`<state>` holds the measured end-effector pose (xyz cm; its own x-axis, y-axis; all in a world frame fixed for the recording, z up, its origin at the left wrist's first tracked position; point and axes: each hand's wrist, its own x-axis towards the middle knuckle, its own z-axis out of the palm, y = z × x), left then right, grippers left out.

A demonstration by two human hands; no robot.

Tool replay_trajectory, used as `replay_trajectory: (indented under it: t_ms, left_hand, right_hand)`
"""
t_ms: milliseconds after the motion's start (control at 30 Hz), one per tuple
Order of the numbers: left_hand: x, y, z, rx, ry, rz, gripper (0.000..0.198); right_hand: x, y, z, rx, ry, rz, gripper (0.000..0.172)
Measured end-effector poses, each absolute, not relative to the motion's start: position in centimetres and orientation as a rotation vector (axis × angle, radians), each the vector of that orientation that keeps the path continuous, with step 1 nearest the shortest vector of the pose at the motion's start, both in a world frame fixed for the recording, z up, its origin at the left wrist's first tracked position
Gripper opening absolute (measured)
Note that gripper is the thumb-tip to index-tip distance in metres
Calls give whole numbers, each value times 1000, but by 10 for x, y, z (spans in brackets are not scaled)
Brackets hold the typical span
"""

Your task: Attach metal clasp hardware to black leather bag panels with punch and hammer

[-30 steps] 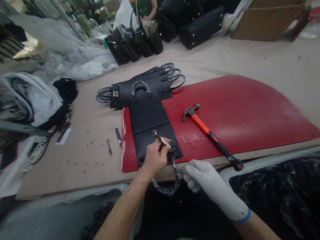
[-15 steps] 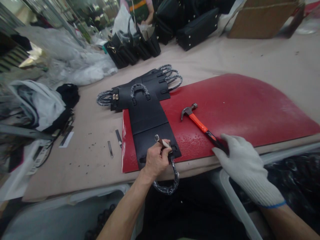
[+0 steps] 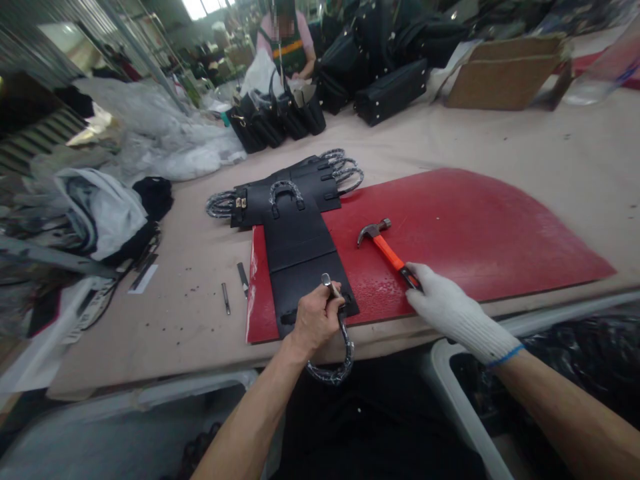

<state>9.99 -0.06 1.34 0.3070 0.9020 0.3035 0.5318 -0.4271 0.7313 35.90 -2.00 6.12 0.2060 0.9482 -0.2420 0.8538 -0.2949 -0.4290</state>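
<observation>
A small metal punch (image 3: 327, 281) is pinched in my bare left hand (image 3: 316, 316), at the near end of a flat black leather panel (image 3: 301, 243). From that end a wrapped handle (image 3: 345, 365) loops over the table edge. My right hand (image 3: 443, 303), in a white knit glove, is closed around the grip of a claw hammer (image 3: 386, 252) with an orange and black handle. The hammer's head is over the red mat (image 3: 465, 227). Behind the panel lie more black leather pieces (image 3: 313, 175) with plastic-wrapped handles.
Left of the mat lie a metal rod (image 3: 225, 299) and a dark strip (image 3: 242, 277). Black bags (image 3: 390, 90), a cardboard box (image 3: 505, 77) and crumpled plastic (image 3: 165, 143) stand at the back. A person (image 3: 290, 47) is behind the bags.
My right hand has moved left along the hammer and closed around its grip. My left hand keeps its pinch near the panel's end. The view has tilted up slightly.
</observation>
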Motion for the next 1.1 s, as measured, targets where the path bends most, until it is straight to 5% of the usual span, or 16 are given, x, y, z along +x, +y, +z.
replay_trajectory:
  t_ms: [167, 400, 1100]
  left_hand:
    - [102, -2, 12, 2057, 1272, 979, 17]
    - [103, 1, 12, 2079, 1250, 948, 15]
    - [105, 0, 20, 2067, 1274, 920, 16]
  right_hand:
    - [347, -34, 92, -1780, -1169, 1205, 38]
    - [341, -65, 141, -1338, -947, 1476, 46]
    - [338, -86, 186, -1657, -1892, 389, 32]
